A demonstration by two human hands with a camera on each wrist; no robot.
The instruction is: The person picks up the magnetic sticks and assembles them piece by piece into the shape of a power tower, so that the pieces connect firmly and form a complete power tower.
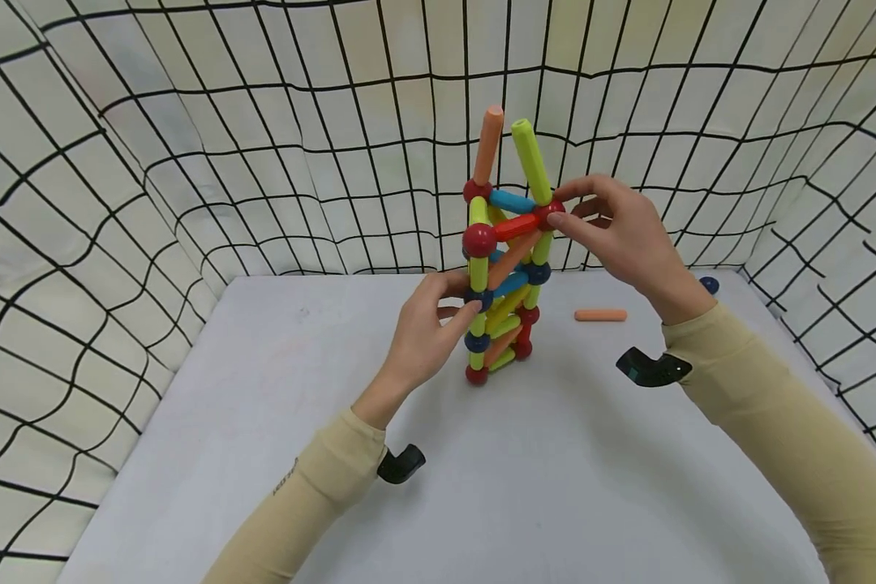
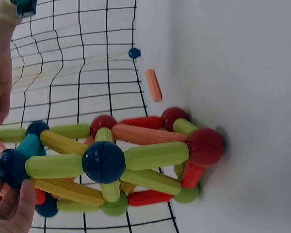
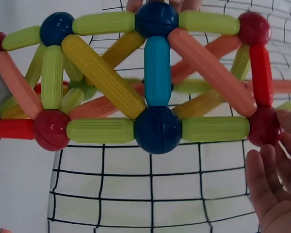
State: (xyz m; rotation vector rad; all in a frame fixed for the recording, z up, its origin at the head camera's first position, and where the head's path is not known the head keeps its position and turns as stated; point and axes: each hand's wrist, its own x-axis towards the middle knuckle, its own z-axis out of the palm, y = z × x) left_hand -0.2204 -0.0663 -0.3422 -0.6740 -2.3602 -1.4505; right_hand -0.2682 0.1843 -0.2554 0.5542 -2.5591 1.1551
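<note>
A tall tower of coloured rods and balls [image 1: 478, 272] stands upright on the white table. Low on its near left column, my left hand [image 1: 423, 328] pinches a dark blue ball [image 2: 12, 167] between thumb and fingers. At the top right corner, a red ball [image 3: 264, 126] is held between the thumb and fingers of my right hand [image 1: 628, 235]. From that corner a lime green rod [image 1: 530, 161] rises at a slant. An orange rod [image 1: 488, 146] points up from the back left red ball [image 1: 478, 191]. The front left red ball [image 1: 479, 240] has no rod above it.
To the right of the tower, a loose orange rod [image 1: 600, 315] lies on the table [image 1: 526, 470]. A dark blue ball [image 1: 710, 285] sits near the far right edge, partly behind my right wrist. Black netting [image 1: 350, 146] over white cloth surrounds the back and sides.
</note>
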